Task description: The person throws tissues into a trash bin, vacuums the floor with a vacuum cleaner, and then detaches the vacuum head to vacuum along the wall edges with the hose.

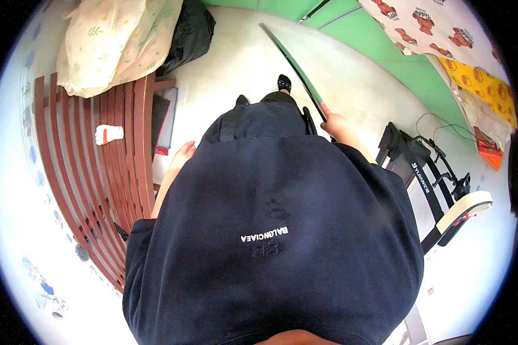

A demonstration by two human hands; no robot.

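Note:
My right hand [335, 125] is closed around the near end of a long, thin dark bar [293, 63]. The bar slants away over the pale floor, past my right foot, with its far tip toward the green panel. A shorter black piece [309, 121] shows beside that hand, partly hidden by my clothes; I cannot make out what it is. My left hand [184, 154] hangs at my side near the slatted brown bench, holding nothing visible, with its fingers loosely bent and apart from the palm.
On the slatted bench [133, 144] lie a white glove-like item [109, 134] and a floral cloth bundle [118, 46], with a black bag [193, 37] beside it. Black exercise equipment [423, 178] stands at right. A green panel [380, 57] and printed teddy-bear cloth [426, 23] border the far right.

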